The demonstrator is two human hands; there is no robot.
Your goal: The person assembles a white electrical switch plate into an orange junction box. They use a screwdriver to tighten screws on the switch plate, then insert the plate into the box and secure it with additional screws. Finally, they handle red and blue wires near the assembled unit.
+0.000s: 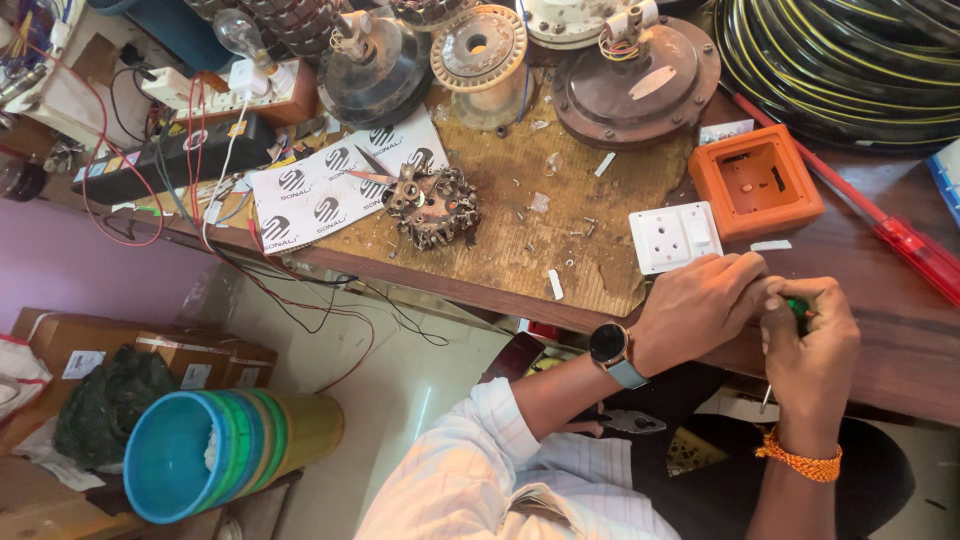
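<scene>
At the far left a stack of coloured plastic tubs (230,450) lies on its side beside cardboard boxes (150,350), partly cut off by the frame edge. On the worn wooden workbench (540,240), a rusty wound motor core (432,207) sits on printed paper sheets (320,190), with 3 fan motor housings (640,75) behind it, their tops cut off. Further right lie a white socket-and-switch plate (675,237) and an orange plastic box (756,182). The left hand (700,305), wearing a wristwatch (610,347), is curled with its fingertips pinching at something hidden against the other hand. The right hand (810,345), with an orange thread at the wrist, is clenched around a green-handled screwdriver (797,308); only a bit of handle and a thin shaft below show. A red screwdriver (900,240) lies at the right edge.
</scene>
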